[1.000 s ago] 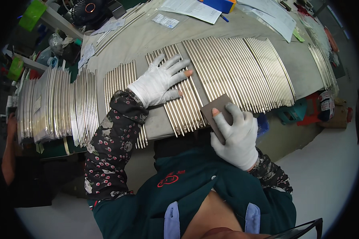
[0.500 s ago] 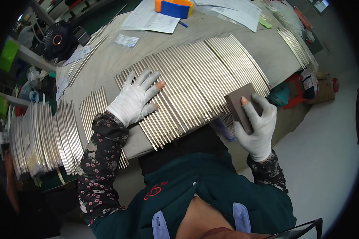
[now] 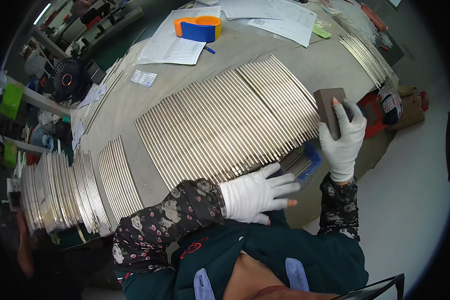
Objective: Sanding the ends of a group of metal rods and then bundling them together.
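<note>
Slim, shiny metal rods (image 3: 220,115) lie side by side in a wide sheet on the table. My left hand (image 3: 255,195), in a white glove with bare fingertips, is at the sheet's near edge, fingers spread and holding nothing. My right hand (image 3: 342,135), gloved the same way, grips a brown rectangular block (image 3: 330,112) by its sides. That block stands at the right end of the rod sheet; whether it touches the last rod I cannot tell. Below the sheet's near right edge, partly covered, is a blue bin (image 3: 312,157) with more rods in it.
Smaller rod groups (image 3: 117,175) and bagged rods (image 3: 52,190) lie to the left. Papers (image 3: 172,47), an orange and blue tape dispenser (image 3: 200,29) and a pen (image 3: 209,50) are at the back. A black fan (image 3: 69,79) stands far left, another rod bundle (image 3: 363,60) far right.
My left hand has left the rods' left part and moved right and nearer to me. My right hand has carried the block rightward and slightly away, to the sheet's right end.
</note>
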{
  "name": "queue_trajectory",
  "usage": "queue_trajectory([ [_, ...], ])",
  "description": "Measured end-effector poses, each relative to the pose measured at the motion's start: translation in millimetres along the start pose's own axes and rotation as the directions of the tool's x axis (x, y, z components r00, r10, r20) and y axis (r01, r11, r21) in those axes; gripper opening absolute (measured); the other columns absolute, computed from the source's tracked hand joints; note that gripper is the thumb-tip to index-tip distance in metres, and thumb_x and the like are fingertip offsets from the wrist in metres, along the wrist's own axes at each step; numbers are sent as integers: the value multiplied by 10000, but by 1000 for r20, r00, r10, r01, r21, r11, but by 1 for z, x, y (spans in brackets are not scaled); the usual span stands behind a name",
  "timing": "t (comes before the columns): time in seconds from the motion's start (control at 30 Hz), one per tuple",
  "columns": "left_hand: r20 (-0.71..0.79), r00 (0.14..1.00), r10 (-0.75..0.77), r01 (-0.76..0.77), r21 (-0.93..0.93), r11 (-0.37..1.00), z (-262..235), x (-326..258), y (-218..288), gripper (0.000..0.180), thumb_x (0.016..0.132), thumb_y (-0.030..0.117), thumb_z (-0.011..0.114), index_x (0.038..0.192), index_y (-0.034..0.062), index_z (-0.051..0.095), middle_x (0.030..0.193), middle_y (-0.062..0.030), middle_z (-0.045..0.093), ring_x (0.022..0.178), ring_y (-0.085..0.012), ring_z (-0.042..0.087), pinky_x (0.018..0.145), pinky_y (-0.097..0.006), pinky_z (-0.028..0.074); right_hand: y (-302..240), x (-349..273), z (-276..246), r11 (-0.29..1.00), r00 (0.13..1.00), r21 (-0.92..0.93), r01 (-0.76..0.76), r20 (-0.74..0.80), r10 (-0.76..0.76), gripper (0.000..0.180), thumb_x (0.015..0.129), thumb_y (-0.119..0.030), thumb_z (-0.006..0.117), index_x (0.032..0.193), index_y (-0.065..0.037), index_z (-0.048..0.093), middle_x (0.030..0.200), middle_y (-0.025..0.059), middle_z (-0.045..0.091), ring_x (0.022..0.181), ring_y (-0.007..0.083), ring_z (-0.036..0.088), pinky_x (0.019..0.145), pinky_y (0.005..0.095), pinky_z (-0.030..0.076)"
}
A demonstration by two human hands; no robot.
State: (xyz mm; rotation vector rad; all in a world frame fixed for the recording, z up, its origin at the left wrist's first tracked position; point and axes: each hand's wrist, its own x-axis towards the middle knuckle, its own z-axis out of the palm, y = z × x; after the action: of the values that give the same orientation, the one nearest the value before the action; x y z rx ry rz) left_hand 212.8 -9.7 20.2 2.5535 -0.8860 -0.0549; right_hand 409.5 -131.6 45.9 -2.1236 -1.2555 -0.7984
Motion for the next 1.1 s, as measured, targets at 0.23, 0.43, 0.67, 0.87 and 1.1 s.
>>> queue_trajectory([
  [0.23,-384,653,-653,738,130,662,-19,19,-47,791,786,468,609,1340,-37,357,1390,-286,303,1342,-411,248,1091,-548,183,67,22,32,988,990,-66,-137,31,139,445,694,-196,716,1110,-56,641,1112,118,555,967,286,537,853,374,449],
  [0.43,-250,840,-481,506,42,861,1,52,-6,826,734,467,671,1357,19,366,1417,-244,294,1351,-398,238,1095,-553,160,109,56,75,930,943,-283,-235,166,288,489,760,-395,658,1153,-104,638,1164,162,552,1053,317,543,896,389,457],
  [0.67,-380,604,-700,777,84,625,8,53,-29,748,778,390,652,1344,-14,377,1422,-242,297,1346,-383,252,1107,-513,165,142,56,121,912,935,-395,-113,268,232,553,824,-465,588,1276,-150,546,1296,162,485,1192,336,458,945,459,422],
  [0.87,-449,599,-663,763,69,643,14,55,-34,640,758,261,665,1281,-21,430,1371,-212,364,1315,-347,310,1091,-474,232,135,58,109,927,927,-359,-111,297,226,563,820,-446,598,1279,-125,536,1307,165,473,1218,343,430,958,481,406],
  [1.1,-464,645,-608,703,48,709,9,55,-23,623,751,235,658,1276,-22,439,1356,-199,387,1302,-346,330,1082,-488,243,47,43,67,954,827,137,268,475,-300,657,797,-455,586,1333,-98,453,1367,208,392,1316,382,308,1088,508,232],
])
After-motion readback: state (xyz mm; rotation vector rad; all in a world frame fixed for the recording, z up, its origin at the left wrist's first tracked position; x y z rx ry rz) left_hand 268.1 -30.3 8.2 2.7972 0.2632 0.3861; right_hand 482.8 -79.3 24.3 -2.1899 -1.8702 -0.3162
